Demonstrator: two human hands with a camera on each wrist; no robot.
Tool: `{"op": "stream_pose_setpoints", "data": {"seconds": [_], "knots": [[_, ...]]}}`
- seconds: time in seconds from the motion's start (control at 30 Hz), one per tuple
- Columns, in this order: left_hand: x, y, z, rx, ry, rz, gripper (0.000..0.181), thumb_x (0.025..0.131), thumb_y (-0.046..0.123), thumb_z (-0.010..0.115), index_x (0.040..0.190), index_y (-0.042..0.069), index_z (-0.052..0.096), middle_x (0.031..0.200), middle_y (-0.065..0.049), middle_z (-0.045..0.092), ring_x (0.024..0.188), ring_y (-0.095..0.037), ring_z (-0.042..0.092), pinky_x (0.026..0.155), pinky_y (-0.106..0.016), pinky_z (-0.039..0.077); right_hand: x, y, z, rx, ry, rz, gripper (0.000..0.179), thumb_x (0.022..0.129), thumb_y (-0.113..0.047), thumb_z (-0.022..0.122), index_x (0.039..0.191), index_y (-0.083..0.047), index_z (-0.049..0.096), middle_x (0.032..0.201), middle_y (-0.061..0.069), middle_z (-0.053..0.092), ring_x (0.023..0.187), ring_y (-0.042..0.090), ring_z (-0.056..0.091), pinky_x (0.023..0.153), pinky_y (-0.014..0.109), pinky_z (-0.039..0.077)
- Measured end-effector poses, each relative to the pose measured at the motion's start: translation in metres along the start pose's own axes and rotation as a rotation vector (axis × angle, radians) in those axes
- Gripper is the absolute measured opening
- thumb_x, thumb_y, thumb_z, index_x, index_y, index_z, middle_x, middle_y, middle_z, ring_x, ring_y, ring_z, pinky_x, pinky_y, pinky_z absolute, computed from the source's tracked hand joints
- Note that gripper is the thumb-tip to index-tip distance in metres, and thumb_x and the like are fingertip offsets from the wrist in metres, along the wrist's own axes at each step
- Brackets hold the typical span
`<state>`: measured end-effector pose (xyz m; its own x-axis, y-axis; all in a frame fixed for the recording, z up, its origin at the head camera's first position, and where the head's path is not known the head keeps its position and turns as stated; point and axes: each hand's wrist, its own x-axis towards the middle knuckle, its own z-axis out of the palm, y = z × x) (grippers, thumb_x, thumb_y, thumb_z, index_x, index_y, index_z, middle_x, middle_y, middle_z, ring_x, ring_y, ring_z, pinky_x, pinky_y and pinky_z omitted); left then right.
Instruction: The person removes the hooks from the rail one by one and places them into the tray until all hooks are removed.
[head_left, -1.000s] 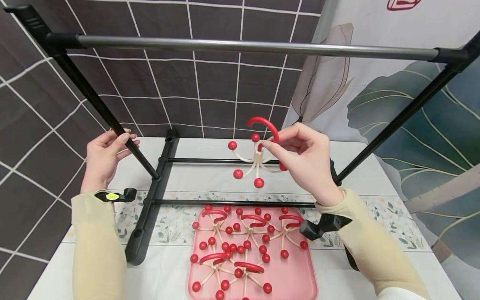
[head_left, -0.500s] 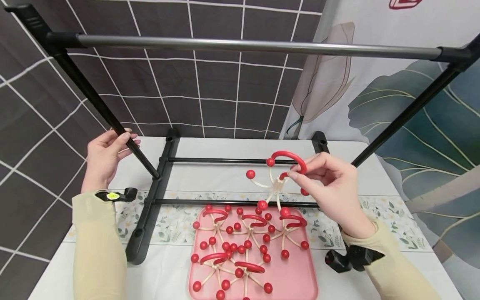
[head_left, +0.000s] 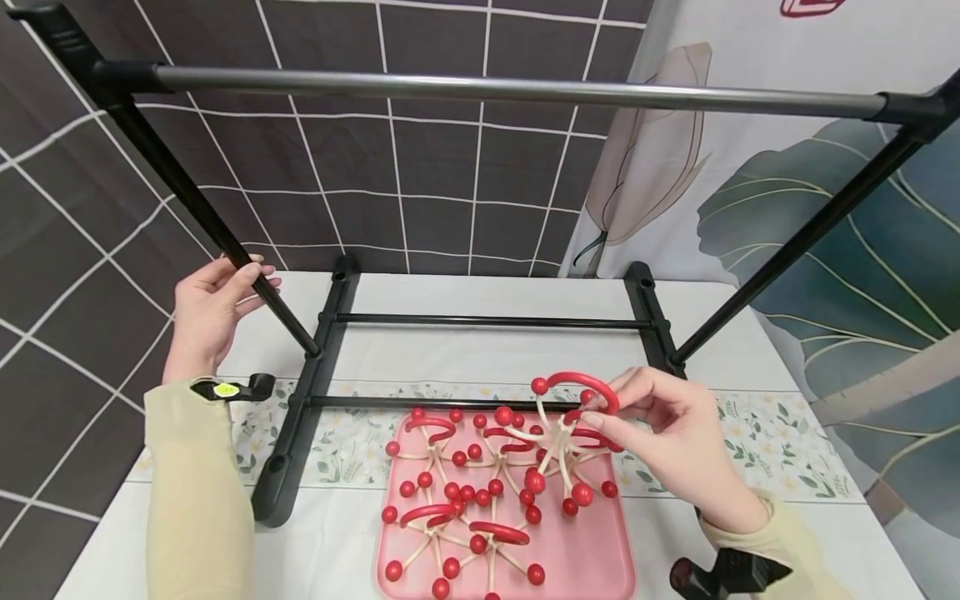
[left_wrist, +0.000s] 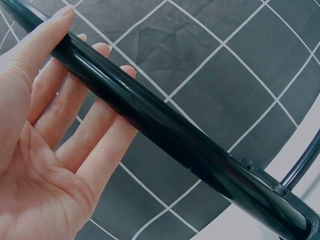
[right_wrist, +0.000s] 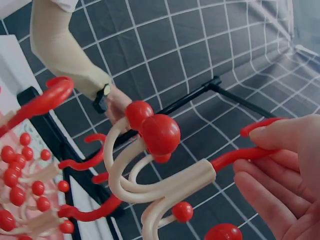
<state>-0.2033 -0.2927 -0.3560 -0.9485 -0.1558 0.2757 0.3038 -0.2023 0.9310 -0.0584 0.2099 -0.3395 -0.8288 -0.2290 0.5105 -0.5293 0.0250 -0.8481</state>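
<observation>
In the head view my right hand (head_left: pixel 675 437) pinches the red curved hook of a hanger (head_left: pixel 557 442) between thumb and fingers. Cream prongs tipped with red balls spread out below that hook; the right wrist view shows the hanger's cream stem (right_wrist: pixel 187 182) close up. It overlaps the far right part of a pink tray (head_left: pixel 592 554), where several similar hangers (head_left: pixel 433 533) lie. My left hand (head_left: pixel 210 312) holds the slanted black post (left_wrist: pixel 150 112) of a rack, thumb on one side and fingers behind it.
The rack's grey top bar (head_left: pixel 495 85) spans above the work. Two thin black lower rails (head_left: pixel 487 321) join its feet (head_left: pixel 279 467) on the white table (head_left: pixel 315 550). Behind hangs dark grid-patterned cloth (head_left: pixel 435 158), with a leaf-print curtain (head_left: pixel 825 250) to the right.
My right hand has brought the hanger from between the rack's rails towards me and down, over the tray's far right part. The left hand has stayed on the post.
</observation>
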Motion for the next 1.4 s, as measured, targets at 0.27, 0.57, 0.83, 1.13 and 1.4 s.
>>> {"op": "stream_pose_setpoints", "data": {"seconds": [0.27, 0.57, 0.83, 1.13, 1.4], "knots": [[-0.001, -0.001, 0.001, -0.016, -0.002, -0.002, 0.021, 0.094, 0.002, 0.072, 0.113, -0.008, 0.069, 0.097, -0.011, 0.075, 0.086, -0.020, 0.076, 0.079, -0.027, 0.060, -0.023, 0.010, -0.003, 0.137, -0.074, -0.103, 0.031, 0.072, 0.029, 0.074, 0.085, 0.003, 0.066, 0.089, 0.016, 0.071, 0.083, 0.020, 0.068, 0.072, 0.025, 0.061], [0.001, 0.000, 0.001, -0.032, -0.004, 0.000, 0.018, 0.094, 0.002, 0.072, 0.111, -0.006, 0.070, 0.096, -0.012, 0.075, 0.086, -0.020, 0.076, 0.079, -0.027, 0.060, -0.048, 0.009, -0.005, 0.178, -0.219, -0.044, 0.040, 0.069, 0.033, 0.072, 0.088, -0.002, 0.066, 0.088, 0.014, 0.070, 0.082, 0.023, 0.067, 0.075, 0.030, 0.061], [0.000, -0.001, 0.001, -0.046, -0.009, 0.005, 0.019, 0.094, 0.001, 0.072, 0.111, -0.007, 0.070, 0.096, -0.013, 0.075, 0.085, -0.021, 0.076, 0.079, -0.028, 0.060, -0.072, 0.025, -0.005, 0.143, -0.268, 0.087, 0.038, 0.076, 0.028, 0.072, 0.088, -0.007, 0.066, 0.088, 0.011, 0.069, 0.082, 0.021, 0.067, 0.064, 0.028, 0.061], [0.001, 0.000, 0.001, -0.060, -0.007, 0.002, 0.020, 0.094, 0.000, 0.072, 0.111, -0.008, 0.069, 0.096, -0.013, 0.075, 0.085, -0.021, 0.076, 0.079, -0.029, 0.060, -0.088, 0.036, -0.006, 0.116, -0.282, 0.245, 0.029, 0.082, 0.018, 0.075, 0.087, -0.009, 0.066, 0.088, 0.010, 0.067, 0.079, 0.017, 0.069, 0.062, 0.034, 0.062], [0.000, -0.001, 0.000, -0.050, -0.004, 0.000, 0.021, 0.094, 0.001, 0.072, 0.113, -0.008, 0.069, 0.096, -0.013, 0.075, 0.085, -0.021, 0.076, 0.079, -0.028, 0.060, -0.102, 0.052, -0.005, 0.163, -0.281, 0.331, 0.024, 0.084, 0.016, 0.074, 0.086, -0.006, 0.066, 0.092, 0.015, 0.068, 0.076, 0.018, 0.073, 0.054, 0.033, 0.061]]}}
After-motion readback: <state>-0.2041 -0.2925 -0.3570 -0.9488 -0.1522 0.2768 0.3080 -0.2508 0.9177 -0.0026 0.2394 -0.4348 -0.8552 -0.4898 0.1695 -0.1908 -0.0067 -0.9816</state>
